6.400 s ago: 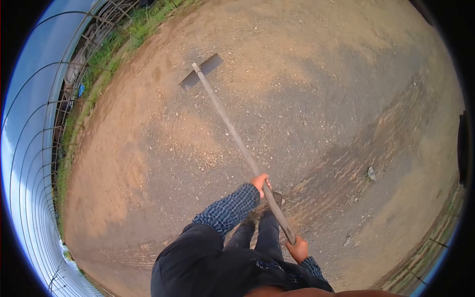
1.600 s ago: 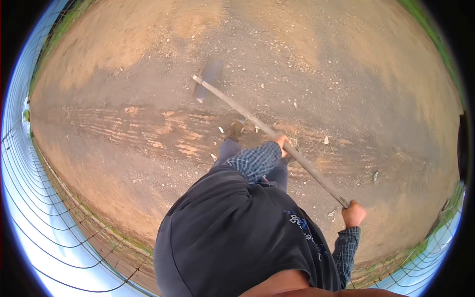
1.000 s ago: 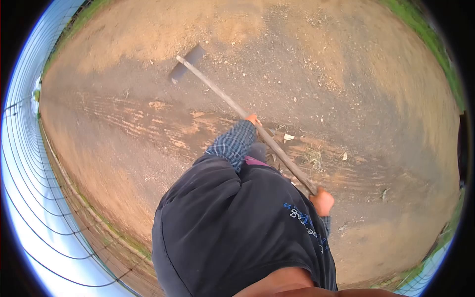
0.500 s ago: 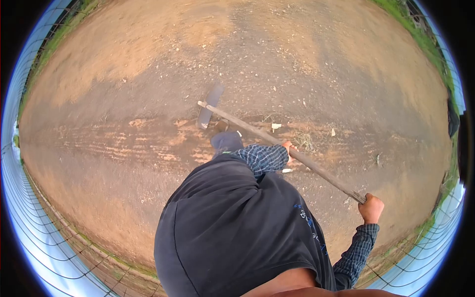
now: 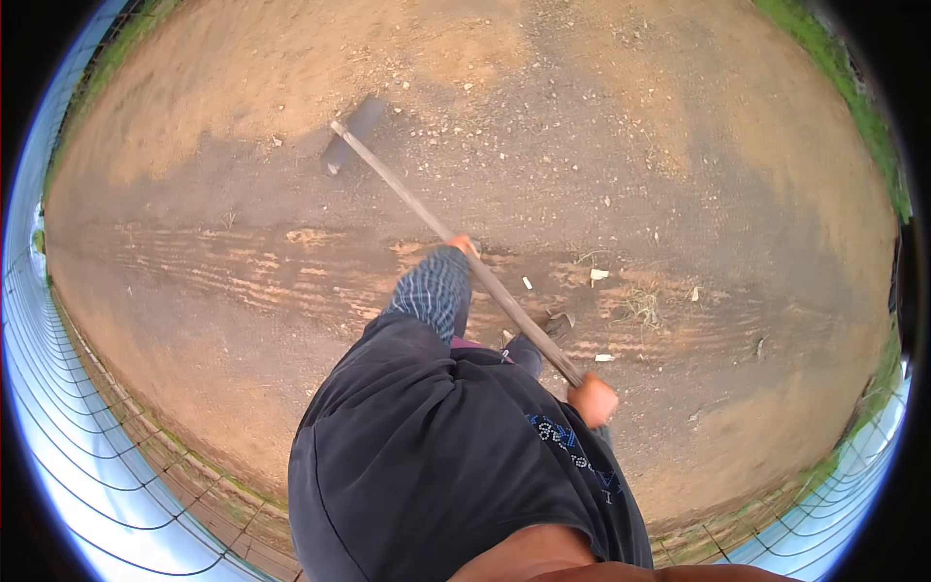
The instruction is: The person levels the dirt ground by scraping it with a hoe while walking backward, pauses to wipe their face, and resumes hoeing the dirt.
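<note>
A long wooden handle (image 5: 407,199) runs diagonally across the view, with a wide dark flat blade (image 5: 355,134) at its far end, at the ground and slightly blurred. My left hand (image 5: 464,245) is closed around the middle of the handle, its checked sleeve reaching forward. Close to my body, my right hand (image 5: 593,400) grips the near end of the handle. Loose pebbles and soil lie around the blade.
My shoe (image 5: 558,324) stands on a ridged strip of dirt (image 5: 242,267). Pale scraps (image 5: 598,274) and a tuft of dry grass (image 5: 643,307) lie to its right. Green grass (image 5: 824,58) and a curved wire frame (image 5: 107,427) edge the ground.
The blade has moved forward and left, away from my feet. Both hands have shifted left with the handle, my right hand coming in nearer to my body. Both kept their hold.
</note>
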Demonstrator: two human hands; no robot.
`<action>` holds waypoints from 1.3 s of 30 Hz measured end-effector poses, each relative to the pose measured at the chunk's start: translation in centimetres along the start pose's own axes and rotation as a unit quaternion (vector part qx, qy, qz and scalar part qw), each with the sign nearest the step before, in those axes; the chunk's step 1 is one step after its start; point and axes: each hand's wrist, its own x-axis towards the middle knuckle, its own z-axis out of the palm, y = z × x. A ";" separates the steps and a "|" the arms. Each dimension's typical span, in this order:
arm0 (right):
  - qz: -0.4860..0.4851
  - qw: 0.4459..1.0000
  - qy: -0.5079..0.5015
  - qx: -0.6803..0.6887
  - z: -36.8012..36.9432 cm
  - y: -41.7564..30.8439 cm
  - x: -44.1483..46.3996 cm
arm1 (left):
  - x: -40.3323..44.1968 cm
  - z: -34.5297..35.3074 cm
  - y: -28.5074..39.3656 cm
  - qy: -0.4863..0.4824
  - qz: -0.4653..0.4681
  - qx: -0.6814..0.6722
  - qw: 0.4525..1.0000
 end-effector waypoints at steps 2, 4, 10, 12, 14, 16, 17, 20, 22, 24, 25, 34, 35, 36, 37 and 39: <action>-0.096 0.993 0.042 0.047 0.3 -7.4 0.6 | 0.7 -9.4 1.3 0.088 -0.047 -0.216 0.971; -0.110 0.989 0.058 0.080 -0.5 -10.4 1.3 | -0.7 -15.6 4.7 0.092 -0.086 -0.264 0.956; -0.116 0.985 0.048 0.121 -0.2 -7.9 -0.2 | -3.5 -11.9 4.9 0.184 -0.032 -0.367 0.911; -0.101 0.989 0.063 0.089 0.1 -4.9 -1.6 | -8.2 -8.9 7.2 0.119 -0.090 -0.377 0.914; -0.081 0.994 0.070 0.025 -0.2 -0.7 -3.0 | -7.6 -3.5 5.3 0.110 -0.097 -0.450 0.881; -0.073 0.993 0.087 -0.028 -3.0 3.3 -4.4 | -8.4 2.1 4.2 0.043 -0.114 -0.552 0.825; -0.073 0.991 0.101 -0.048 -4.6 5.1 -5.0 | -10.6 4.1 5.3 -0.010 -0.156 -0.570 0.807; -0.040 0.990 0.109 -0.085 -8.7 9.4 -5.8 | -12.9 9.5 5.5 -0.122 -0.230 -0.572 0.777; -0.057 0.987 0.103 -0.110 -10.9 10.0 -6.1 | -14.8 10.9 6.5 -0.060 -0.296 -0.607 0.735; -0.065 0.987 0.091 -0.119 -10.6 9.0 -5.4 | -13.2 10.8 4.4 -0.061 -0.302 -0.611 0.729; -0.076 0.986 0.083 -0.123 -10.1 8.2 -4.8 | -12.2 10.6 3.0 -0.058 -0.303 -0.615 0.726; -0.096 0.992 0.085 -0.021 -4.7 -10.1 -0.1 | -2.6 -10.3 -1.8 0.045 -0.146 -0.431 0.889; -0.118 0.989 0.089 -0.009 -4.3 -11.2 0.3 | -2.5 -12.6 -1.3 0.068 -0.136 -0.463 0.873; -0.139 0.984 0.111 -0.004 -4.6 -12.5 0.3 | -2.6 -14.4 -0.5 0.090 -0.125 -0.495 0.855; -0.131 0.983 0.128 0.002 -4.7 -12.7 0.4 | -3.4 -15.8 0.7 0.099 -0.115 -0.488 0.860; -0.155 0.978 0.136 0.044 -4.5 -12.7 0.5 | -4.6 -16.6 2.9 0.103 -0.088 -0.478 0.868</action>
